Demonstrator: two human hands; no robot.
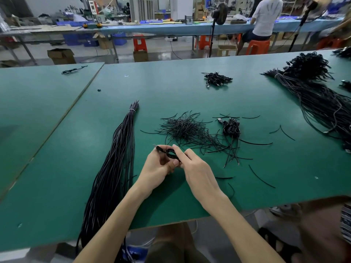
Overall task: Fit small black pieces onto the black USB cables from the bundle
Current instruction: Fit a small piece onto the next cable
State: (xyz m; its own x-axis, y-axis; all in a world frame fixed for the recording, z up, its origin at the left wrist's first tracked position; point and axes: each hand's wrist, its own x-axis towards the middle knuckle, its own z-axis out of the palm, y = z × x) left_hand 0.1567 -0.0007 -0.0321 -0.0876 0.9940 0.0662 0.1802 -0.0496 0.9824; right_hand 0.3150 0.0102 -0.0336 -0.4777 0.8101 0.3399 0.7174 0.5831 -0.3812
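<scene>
Green covering is lying over the bench (247, 99) in the head view, and both hands are meeting above its near middle. The left hand (157, 168) is curling its fingers round a coiled black USB cable (171, 153), its grip closed on the coil, with the plug (157, 148) sticking out up and to the left. The right hand (197, 168) is pinching the same coil from the other side, thumb and forefinger closed on it.

Left of the hands, the long bundle (114, 168) of black cables is lying along the bench and hanging over its near edge, with a pale tie (132, 110) binding its far end. Just beyond the hands, a loose heap of short black pieces (184, 128) is spreading out, and a small stack of coiled cables (230, 128) is sitting beside it on the right. A larger mass of black cables (313, 95) is lying far right.
</scene>
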